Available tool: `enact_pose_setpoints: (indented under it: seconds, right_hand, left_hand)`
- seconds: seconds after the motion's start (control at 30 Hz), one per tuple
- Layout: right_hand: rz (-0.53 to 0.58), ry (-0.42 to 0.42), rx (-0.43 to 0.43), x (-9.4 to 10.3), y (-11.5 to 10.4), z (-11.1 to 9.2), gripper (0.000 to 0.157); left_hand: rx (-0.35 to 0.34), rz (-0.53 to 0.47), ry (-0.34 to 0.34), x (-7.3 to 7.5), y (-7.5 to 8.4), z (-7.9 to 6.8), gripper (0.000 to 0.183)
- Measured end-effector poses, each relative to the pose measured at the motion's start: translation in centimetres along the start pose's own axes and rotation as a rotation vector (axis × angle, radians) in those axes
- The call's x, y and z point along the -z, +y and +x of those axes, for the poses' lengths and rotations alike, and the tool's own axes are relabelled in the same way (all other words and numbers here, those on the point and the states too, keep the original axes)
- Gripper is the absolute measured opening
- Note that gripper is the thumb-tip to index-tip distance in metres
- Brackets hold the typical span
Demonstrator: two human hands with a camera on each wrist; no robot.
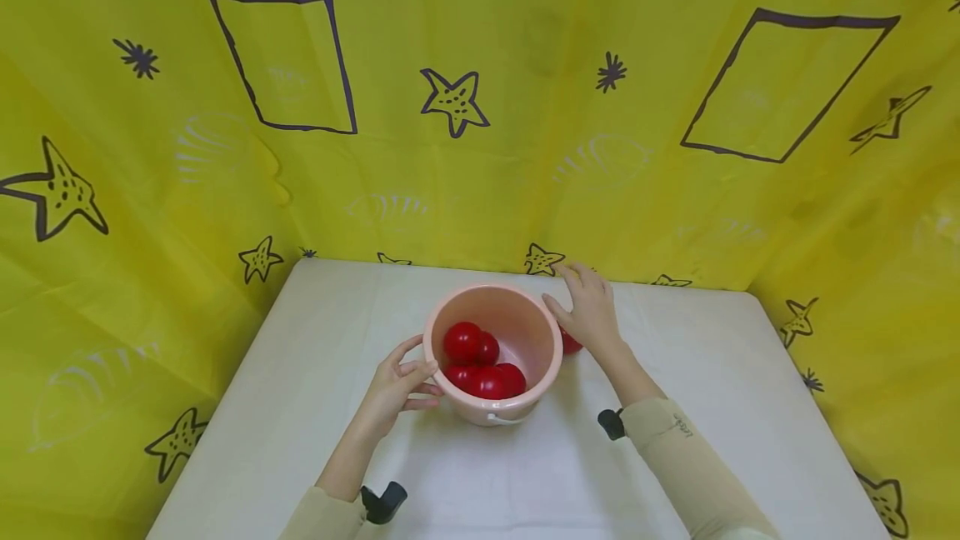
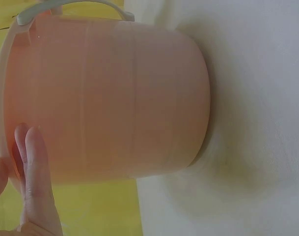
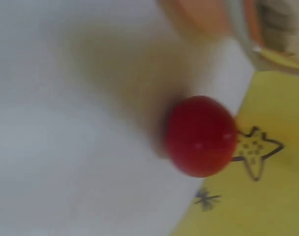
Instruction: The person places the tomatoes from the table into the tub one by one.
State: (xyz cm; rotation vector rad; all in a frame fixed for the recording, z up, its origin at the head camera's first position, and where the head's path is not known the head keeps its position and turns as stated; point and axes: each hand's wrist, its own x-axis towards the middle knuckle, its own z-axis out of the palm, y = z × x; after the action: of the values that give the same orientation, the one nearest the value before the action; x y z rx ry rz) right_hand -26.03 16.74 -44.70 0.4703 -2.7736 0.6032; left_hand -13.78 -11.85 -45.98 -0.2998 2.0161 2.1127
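Observation:
A pink bucket [image 1: 517, 315] stands upright on the table, with several shiny red balls [image 1: 462, 343] lying inside it. My left hand [image 1: 390, 386] pinches the bucket's left rim, thumb at the top edge and fingers against the outer wall; the left wrist view shows these fingers [image 2: 37, 162] on the bucket side [image 2: 115, 98]. Beyond the right rim, another red ball [image 1: 570, 343] sits on the table, partly hidden by the bucket. Over that ball hovers my right hand [image 1: 591, 311], fingers spread and holding nothing. The right wrist view shows the whole ball [image 3: 201, 136], but not the hand.
A white cloth covers the table [image 1: 300, 407]. Yellow curtains [image 1: 510, 173] with starfish drawings hang around its back and sides. The bucket's pale handle [image 1: 506, 420] hangs down at the front. Black straps [image 1: 384, 502] show at both wrists.

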Motion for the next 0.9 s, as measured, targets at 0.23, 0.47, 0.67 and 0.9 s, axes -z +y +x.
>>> enact_pose_setpoints:
  seconds: [0.23,0.47,0.67,0.9]
  right_hand:
    - [-0.065,-0.121,-0.135,-2.4,3.1,-1.8,0.072]
    - [-0.069,-0.254,-0.250,-4.2,4.6,-3.2,0.077]
    - [-0.081,-0.327,-0.314,-5.6,5.2,-3.8,0.077]
    - [-0.069,-0.301,-0.320,-6.2,5.7,-4.1,0.078]
  left_hand:
    - [-0.010,-0.004,-0.002,0.0,0.1,0.0,0.056]
    - [-0.006,-0.011,-0.007,0.0,0.3,-0.1,0.056]
    - [-0.009,-0.002,-0.003,-0.1,0.3,-0.1,0.056]
    - [-0.003,-0.009,-0.004,-0.1,0.2,0.0,0.056]
